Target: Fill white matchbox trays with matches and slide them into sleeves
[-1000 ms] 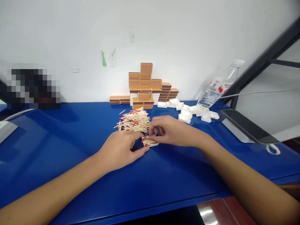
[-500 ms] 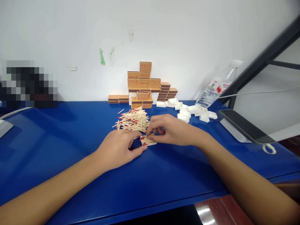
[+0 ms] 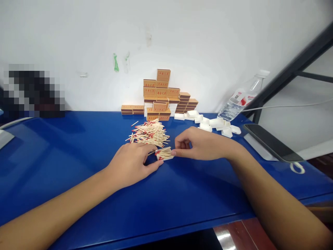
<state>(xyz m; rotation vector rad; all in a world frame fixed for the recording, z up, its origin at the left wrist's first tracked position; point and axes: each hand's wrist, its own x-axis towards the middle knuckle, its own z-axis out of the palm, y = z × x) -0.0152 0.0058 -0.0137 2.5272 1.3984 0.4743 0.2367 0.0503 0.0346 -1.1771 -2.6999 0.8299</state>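
Observation:
A small white matchbox tray [image 3: 168, 158] lies on the blue table, filled with red-tipped matches [image 3: 163, 153]. My left hand [image 3: 132, 163] holds its left end between thumb and fingers. At the tray's right end is my right hand [image 3: 200, 144], fingers curled and thumb tip at the edge; a small gap shows between thumb and fingers, and I see nothing held there. Just behind the tray spreads a loose pile of matches [image 3: 151, 133], their heads pointing various ways.
Orange matchboxes [image 3: 161, 93] stand stacked against the wall, with white trays among them. More white trays [image 3: 205, 121] lie to their right. A tilted water bottle [image 3: 238, 99] leans beside a dark metal frame. A phone [image 3: 273, 142] rests on a white object at right.
My right hand has drawn back to the right from over the tray, uncovering the matches in it. My left hand keeps its place on the tray. The view has shifted slightly.

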